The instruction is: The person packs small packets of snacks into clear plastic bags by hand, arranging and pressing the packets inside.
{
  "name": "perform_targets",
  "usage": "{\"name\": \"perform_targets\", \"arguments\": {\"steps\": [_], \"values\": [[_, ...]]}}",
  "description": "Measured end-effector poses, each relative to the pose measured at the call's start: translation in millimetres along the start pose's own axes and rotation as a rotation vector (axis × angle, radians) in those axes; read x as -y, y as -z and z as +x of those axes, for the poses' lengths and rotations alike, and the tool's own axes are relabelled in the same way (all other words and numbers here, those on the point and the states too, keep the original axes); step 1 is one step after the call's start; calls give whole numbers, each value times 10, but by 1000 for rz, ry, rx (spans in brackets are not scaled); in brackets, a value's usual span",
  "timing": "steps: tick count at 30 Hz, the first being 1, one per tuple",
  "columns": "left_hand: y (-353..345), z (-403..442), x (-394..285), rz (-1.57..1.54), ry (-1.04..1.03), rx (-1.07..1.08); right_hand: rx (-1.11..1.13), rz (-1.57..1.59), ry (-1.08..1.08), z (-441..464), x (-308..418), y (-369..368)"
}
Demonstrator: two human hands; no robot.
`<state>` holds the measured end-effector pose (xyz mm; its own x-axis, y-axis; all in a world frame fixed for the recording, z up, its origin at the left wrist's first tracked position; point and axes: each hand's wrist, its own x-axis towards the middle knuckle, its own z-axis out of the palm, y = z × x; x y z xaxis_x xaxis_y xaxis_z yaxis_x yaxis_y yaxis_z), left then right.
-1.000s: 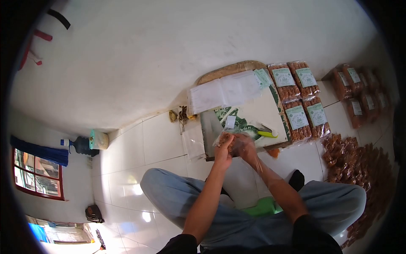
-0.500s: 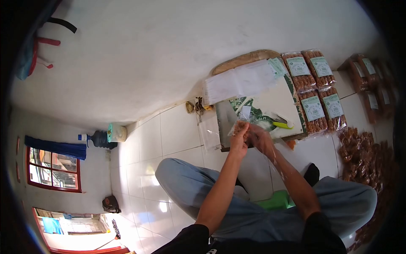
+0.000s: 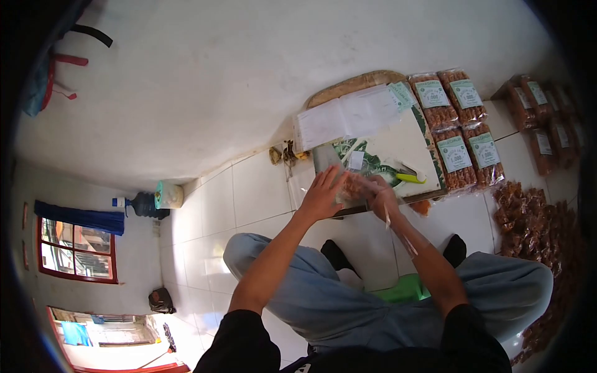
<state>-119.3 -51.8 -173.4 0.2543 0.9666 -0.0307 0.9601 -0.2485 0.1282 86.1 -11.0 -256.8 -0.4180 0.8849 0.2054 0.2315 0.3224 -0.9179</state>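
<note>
My right hand [image 3: 384,200] is closed around one end of a clear plastic packet of brown snack [image 3: 353,186], over the front edge of a low table. Trailing from that hand along the forearm is a strip of clear plastic [image 3: 405,241]. My left hand [image 3: 323,195] lies beside the packet's other end, its fingers stretched out; whether they touch the plastic I cannot tell. Just beyond my hands, a small white label [image 3: 356,160] rests on the low table [image 3: 404,140]. To the right is a tool with a yellow-green handle [image 3: 411,178].
Flat clear bags [image 3: 348,116] and green labels [image 3: 402,95] lie at the table's back. Labelled snack packs [image 3: 454,155] stand to its right, more packs [image 3: 547,124] beyond. Several small snack packets [image 3: 528,230] are heaped on the floor. A green object [image 3: 401,290] sits between my legs.
My left hand has let go of the packet, moved left and spread its fingers. My right hand still grips the packet, now held slightly lower. The view has shifted slightly.
</note>
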Motion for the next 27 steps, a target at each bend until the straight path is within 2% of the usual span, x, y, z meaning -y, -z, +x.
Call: {"name": "perform_targets", "arguments": {"steps": [1,7,13,17,18,20,22,23,25,27], "values": [[20,49,-8,110,-158,60,-14,29,45,-1,-26,1],[-43,212,41,252,-315,29,-3,-169,115,-16,-52,-39],[-17,321,68,269,-411,92,22,-336,-26,-26,123,-34],[-98,344,38,259,-359,164,116,-316,-29,51,100,35],[-76,332,-1,247,-325,190,16,-285,192,68,96,56],[-55,309,-50,238,-291,215,-88,-250,415,116,-30,62],[-99,277,-62,158,-260,178,42,-437,507,184,-254,-18],[-120,268,-79,159,-266,181,38,-437,503,177,-296,-27],[-149,243,-107,138,-219,140,217,-299,84,178,-90,23],[-173,252,-90,143,-235,133,292,-292,15,243,237,213]]}}
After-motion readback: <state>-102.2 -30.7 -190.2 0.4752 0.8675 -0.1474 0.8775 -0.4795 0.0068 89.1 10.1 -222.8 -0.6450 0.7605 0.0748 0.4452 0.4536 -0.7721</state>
